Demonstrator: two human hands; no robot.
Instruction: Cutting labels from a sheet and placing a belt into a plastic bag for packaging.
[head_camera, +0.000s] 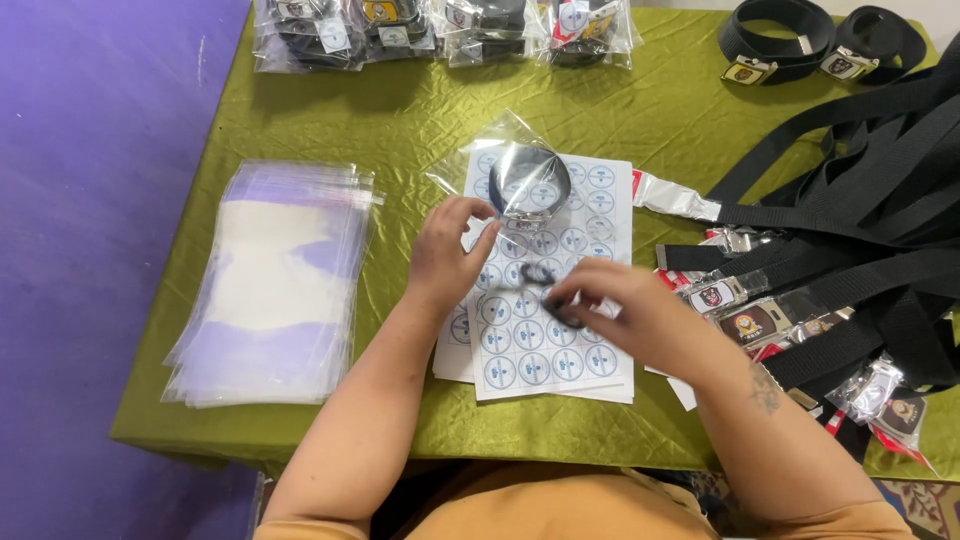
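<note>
Sticker-peeling step: left hand pinches sticker sheet edge; right hand fingers close on a round sticker. Bagged belt at twelve o'clock, likely needs label pressed on.

Bare green worktop open above the sticker sheets — stack of clear bags blocks left, tangled black belts crowd right.

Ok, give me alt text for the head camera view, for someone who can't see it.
Two bare hands, left hand and right hand, work over a sheet of round stickers on a green tablecloth, where a coiled belt in a clear bag rests. A stack of clear bags lies to the left, loose black belts to the right.
</note>
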